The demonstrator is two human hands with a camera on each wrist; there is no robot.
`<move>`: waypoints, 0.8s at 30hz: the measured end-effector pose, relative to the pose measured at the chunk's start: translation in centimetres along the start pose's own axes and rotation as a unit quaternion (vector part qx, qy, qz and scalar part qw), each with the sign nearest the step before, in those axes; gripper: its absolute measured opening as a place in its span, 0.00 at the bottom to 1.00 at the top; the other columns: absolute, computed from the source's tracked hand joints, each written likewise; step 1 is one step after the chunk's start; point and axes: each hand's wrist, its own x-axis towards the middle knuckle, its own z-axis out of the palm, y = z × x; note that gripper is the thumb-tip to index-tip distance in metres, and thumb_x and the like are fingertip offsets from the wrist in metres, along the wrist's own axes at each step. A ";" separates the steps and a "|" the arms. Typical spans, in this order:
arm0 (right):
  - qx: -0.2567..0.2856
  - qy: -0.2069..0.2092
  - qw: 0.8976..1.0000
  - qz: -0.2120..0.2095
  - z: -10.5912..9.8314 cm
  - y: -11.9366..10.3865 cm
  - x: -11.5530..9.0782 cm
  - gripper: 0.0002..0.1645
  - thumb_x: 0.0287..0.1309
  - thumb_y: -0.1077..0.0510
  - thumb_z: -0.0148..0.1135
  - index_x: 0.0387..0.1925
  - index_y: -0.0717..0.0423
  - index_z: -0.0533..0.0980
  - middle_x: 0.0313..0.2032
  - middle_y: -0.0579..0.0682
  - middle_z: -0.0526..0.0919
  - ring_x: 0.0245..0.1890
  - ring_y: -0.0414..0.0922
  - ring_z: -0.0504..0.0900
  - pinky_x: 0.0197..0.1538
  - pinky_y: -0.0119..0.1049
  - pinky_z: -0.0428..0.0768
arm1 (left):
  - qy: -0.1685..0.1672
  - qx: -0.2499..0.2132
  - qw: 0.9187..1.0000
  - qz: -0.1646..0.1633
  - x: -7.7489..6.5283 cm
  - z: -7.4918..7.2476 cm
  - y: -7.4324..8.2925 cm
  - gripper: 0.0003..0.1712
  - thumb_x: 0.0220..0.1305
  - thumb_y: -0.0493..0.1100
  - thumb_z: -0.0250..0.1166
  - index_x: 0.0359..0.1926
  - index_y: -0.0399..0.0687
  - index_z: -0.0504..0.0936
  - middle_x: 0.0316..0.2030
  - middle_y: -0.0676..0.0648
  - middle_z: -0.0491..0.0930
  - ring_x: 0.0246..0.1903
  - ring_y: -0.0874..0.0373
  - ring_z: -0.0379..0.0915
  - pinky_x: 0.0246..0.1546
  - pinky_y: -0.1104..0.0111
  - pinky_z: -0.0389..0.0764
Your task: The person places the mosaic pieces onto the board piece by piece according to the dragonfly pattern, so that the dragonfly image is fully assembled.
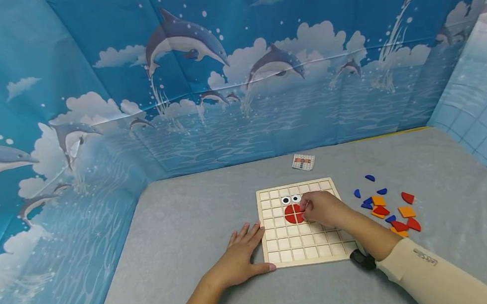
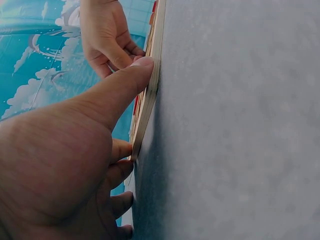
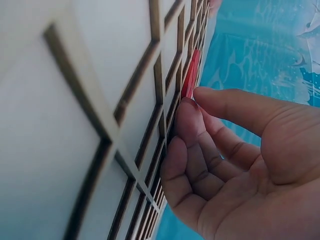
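A square wooden grid board (image 1: 281, 244) lies on the grey table. Four red quarter pieces form a red disc (image 1: 290, 215) in its upper half, with two eye pieces (image 1: 286, 200) just above. My right hand (image 1: 325, 209) is over the board at the disc's right side. In the right wrist view, its thumb and forefinger meet at the edge of a red quarter-circle piece (image 3: 191, 75) and seem to pinch it. With fingers spread, my left hand (image 1: 236, 259) rests at the board's left edge, its thumb on the near left corner.
Right of the board lie loose red, orange and blue pieces (image 1: 406, 211), some overlapping. A small printed card (image 1: 303, 161) lies behind the board. A dolphin-patterned curtain (image 1: 239, 117) borders the table at the back and sides.
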 end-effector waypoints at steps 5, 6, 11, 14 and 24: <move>0.008 -0.004 1.000 0.004 -0.2 -0.1 0.0 0.06 0.53 0.67 0.66 0.34 0.56 0.80 0.25 0.47 0.78 0.24 0.43 0.72 0.30 0.36 0.70 | 0.000 0.000 1.000 0.002 0.0 0.1 -0.1 0.57 0.60 0.72 0.66 0.81 0.56 0.52 0.81 0.55 0.47 0.82 0.48 0.36 0.78 0.42 0.41; 0.009 -0.006 1.000 0.003 -0.3 -0.2 0.0 0.06 0.54 0.67 0.65 0.34 0.57 0.80 0.25 0.47 0.78 0.25 0.43 0.72 0.30 0.36 0.70 | 0.001 0.000 1.000 0.002 0.0 0.1 -0.1 0.57 0.60 0.72 0.66 0.81 0.56 0.52 0.81 0.55 0.47 0.82 0.48 0.36 0.78 0.42 0.41; 0.029 -0.009 0.999 0.011 -1.0 -0.2 -0.1 0.06 0.58 0.65 0.63 0.38 0.57 0.81 0.28 0.48 0.80 0.28 0.43 0.74 0.33 0.35 0.73 | 0.004 0.004 1.000 0.006 0.0 0.1 -0.1 0.57 0.60 0.72 0.66 0.81 0.56 0.51 0.81 0.54 0.47 0.82 0.48 0.36 0.78 0.42 0.41; 0.040 -0.006 0.999 0.010 -1.8 0.0 -0.1 0.05 0.62 0.63 0.63 0.40 0.57 0.80 0.32 0.49 0.80 0.30 0.44 0.76 0.34 0.36 0.75 | 0.006 0.006 1.000 0.008 0.0 0.1 -0.1 0.57 0.60 0.71 0.66 0.81 0.55 0.52 0.81 0.54 0.48 0.82 0.47 0.36 0.78 0.41 0.41; 0.102 0.004 0.994 -0.026 -5.7 1.1 -1.2 0.15 0.68 0.58 0.61 0.53 0.57 0.80 0.41 0.52 0.83 0.39 0.52 0.81 0.41 0.42 0.80 | 0.007 0.002 1.000 0.010 -0.1 0.0 0.1 0.56 0.60 0.69 0.67 0.81 0.53 0.53 0.81 0.52 0.49 0.81 0.46 0.36 0.78 0.41 0.42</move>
